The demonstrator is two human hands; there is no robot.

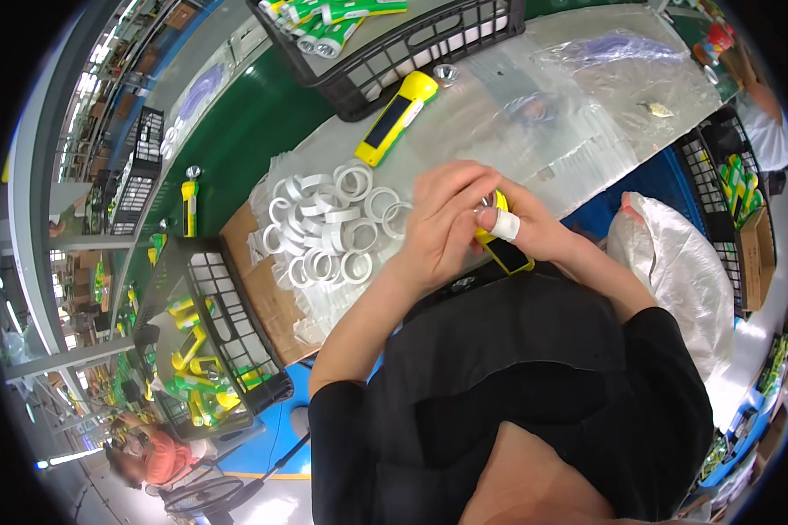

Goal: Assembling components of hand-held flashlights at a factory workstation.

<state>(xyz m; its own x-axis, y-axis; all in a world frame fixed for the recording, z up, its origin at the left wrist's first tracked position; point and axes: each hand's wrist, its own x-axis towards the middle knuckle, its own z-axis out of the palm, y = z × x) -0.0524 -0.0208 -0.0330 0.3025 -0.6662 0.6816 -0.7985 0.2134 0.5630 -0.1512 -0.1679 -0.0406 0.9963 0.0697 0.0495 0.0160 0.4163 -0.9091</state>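
Observation:
Close to my body, both hands are closed around a yellow torch [510, 255] with a dark panel on its side. The fingers of my left hand [440, 220] curl over its head end, where a bit of shiny metal shows; whether they hold a ring too is hidden. Around the body of the torch wraps my right hand [534, 229], with white tape on its thumb. A heap of white plastic rings [328, 223] lies just left of my left hand. Farther off, a second yellow torch [397, 118] lies on the table beside a silver reflector cup [446, 75].
A black crate [429, 52] of green and white torches stands at the far edge. Another black crate [241, 324] with yellow-green torches is at the left. Clear plastic bags [613, 52] lie far right, with a white sack [674, 271] below. Other people sit lower left and upper right.

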